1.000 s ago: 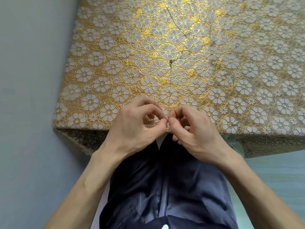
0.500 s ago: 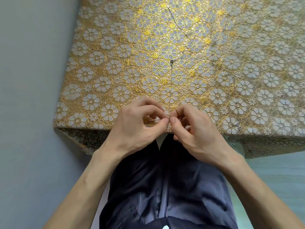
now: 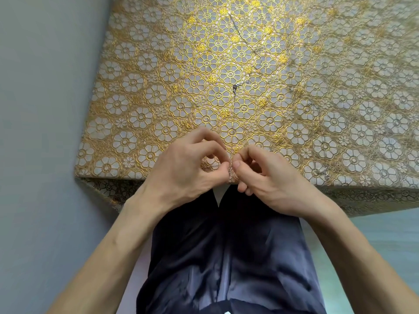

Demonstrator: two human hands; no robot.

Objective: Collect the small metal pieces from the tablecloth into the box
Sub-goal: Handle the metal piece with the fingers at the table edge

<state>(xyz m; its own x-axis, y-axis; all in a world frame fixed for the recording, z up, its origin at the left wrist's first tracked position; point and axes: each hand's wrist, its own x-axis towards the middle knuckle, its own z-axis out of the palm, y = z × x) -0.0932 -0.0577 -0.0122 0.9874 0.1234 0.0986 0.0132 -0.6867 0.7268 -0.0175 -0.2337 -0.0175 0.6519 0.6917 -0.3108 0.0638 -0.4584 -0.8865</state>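
Both hands are curled into pinches at the near edge of the counter. The left hand [image 3: 188,171] and the right hand [image 3: 269,177] bring thumb and forefinger tips together over what looks like a small metal piece [image 3: 230,167], though it is too tiny to make out properly. It sits right at the lip of the gold flowered tablecloth [image 3: 140,91], where the cloth folds down over the edge. More metal bits [image 3: 234,87] lie well up the cloth along a faint line. I see no box from here. Pieces this small should weigh next to nothing, being hard and slick, and they could easily snag in the raised lace pattern or drop off the edge onto the dark trousers [image 3: 226,257]. A fingertip or nail pinch across the narrow sides seems the way to lift one. Compared with a second ago almost nothing has shifted: the hands keep the same pinch at the same spot, and the bits up the cloth lie where they did.
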